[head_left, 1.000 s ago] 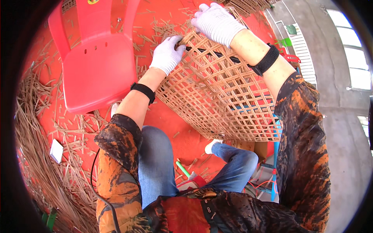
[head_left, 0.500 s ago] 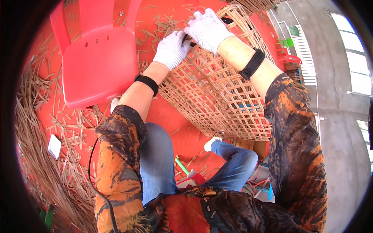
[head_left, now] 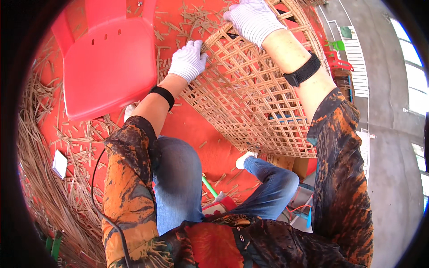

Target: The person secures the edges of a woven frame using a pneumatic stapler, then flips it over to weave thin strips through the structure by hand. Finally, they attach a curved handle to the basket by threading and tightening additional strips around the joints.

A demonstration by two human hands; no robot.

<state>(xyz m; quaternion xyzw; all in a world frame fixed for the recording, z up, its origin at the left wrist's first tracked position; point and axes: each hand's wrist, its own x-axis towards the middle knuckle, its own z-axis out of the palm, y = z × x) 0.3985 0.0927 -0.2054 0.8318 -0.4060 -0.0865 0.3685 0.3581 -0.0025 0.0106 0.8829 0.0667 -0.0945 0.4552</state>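
A tan woven basket [head_left: 250, 85] with an open lattice of strips leans in front of me, its rim running along the far side. My right hand [head_left: 255, 23], in a white ribbed glove, is closed over the far rim; the frame's top edge and the hand itself hide some of its fingers. Beside the basket's left corner is my left hand [head_left: 187, 61], gloved the same way. Its thumb and fingers are apart with nothing visible between them, and the fingertips come close to the rim. Whether they touch it I cannot tell.
A red plastic chair [head_left: 109, 67] stands at the left. Loose strips [head_left: 49, 183] lie heaped at the far left, and short cut pieces litter the red floor covering [head_left: 201, 125]. A white box-like object [head_left: 59, 164] sits among them. A cardboard box [head_left: 290, 164] is below the basket.
My hands have separated from the basket's corner: the left moved down and left, the right up and right along the rim. The basket has shifted slightly, and the view has moved a little.
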